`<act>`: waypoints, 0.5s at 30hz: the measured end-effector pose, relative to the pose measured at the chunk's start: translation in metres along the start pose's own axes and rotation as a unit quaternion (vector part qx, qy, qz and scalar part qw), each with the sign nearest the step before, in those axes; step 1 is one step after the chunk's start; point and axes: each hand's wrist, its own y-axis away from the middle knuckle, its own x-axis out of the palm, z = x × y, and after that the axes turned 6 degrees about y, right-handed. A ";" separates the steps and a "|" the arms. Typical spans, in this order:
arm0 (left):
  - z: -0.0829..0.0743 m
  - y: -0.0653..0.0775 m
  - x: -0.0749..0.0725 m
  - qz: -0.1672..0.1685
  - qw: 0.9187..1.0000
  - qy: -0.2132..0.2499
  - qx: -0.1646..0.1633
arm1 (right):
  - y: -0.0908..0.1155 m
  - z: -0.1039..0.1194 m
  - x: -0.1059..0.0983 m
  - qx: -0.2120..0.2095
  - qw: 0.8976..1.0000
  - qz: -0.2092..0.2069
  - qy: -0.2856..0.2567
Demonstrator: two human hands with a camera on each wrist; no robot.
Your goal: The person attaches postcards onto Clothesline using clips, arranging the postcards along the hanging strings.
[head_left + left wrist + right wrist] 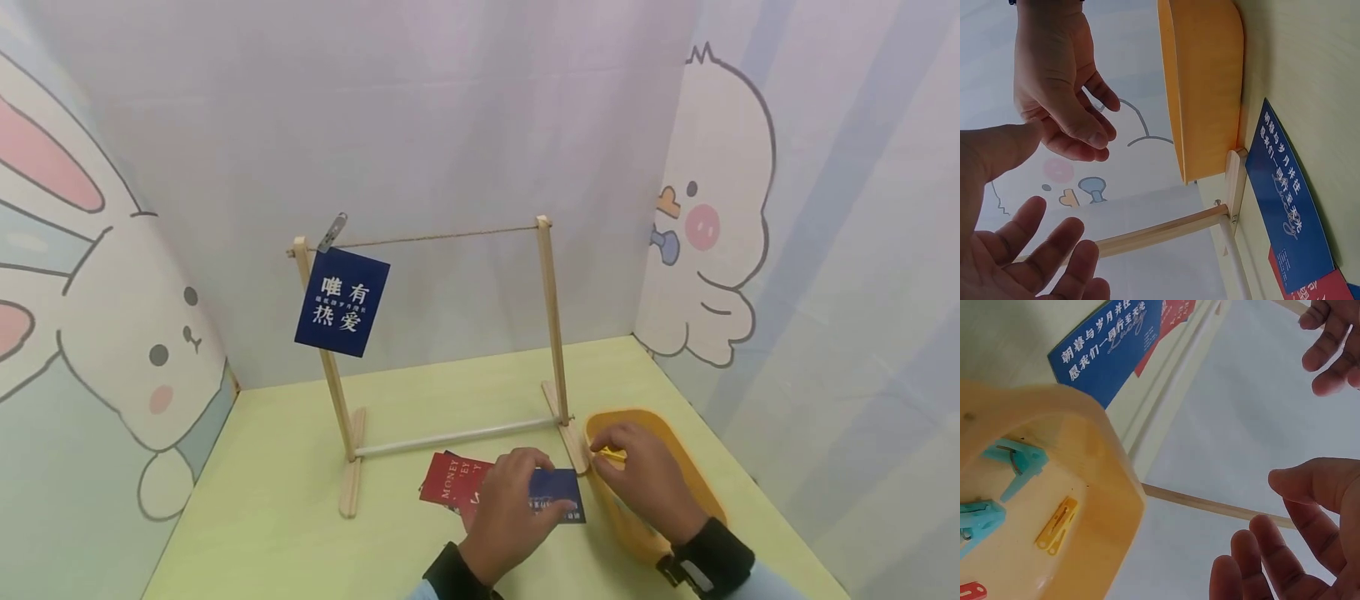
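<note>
My left hand (512,512) hovers over the cards with its fingers spread and nothing in them. Partly behind it lie a dark blue card (1107,350) with white writing and several red cards (453,479), overlapping on the table. My right hand (648,475) is held over the orange basket (701,479), fingers loosely bent and thumb apart, holding nothing. A yellow clothespin (1058,526) lies on the basket floor; from the head it shows between the right fingertips. Two teal clothespins (1019,465) and part of a red one (972,590) lie there too.
A wooden frame (555,325) stands at the back with a thin string (442,237) across its top. From the string's left end a blue card (341,304) hangs tilted by a pale clothespin (332,232). A white bar (465,436) joins the frame's feet.
</note>
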 end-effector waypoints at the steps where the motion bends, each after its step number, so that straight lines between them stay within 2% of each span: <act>1: 0.000 0.001 0.002 0.002 1.000 0.002 -0.001 | 0.001 -0.001 0.001 0.002 1.000 0.004 0.001; 10: -0.002 0.008 0.018 0.041 0.999 -0.007 0.020 | 0.009 -0.015 0.008 0.033 0.998 0.055 0.023; 15: -0.004 0.012 0.025 0.070 0.996 -0.023 0.048 | 0.012 -0.021 0.010 0.050 0.994 0.085 0.035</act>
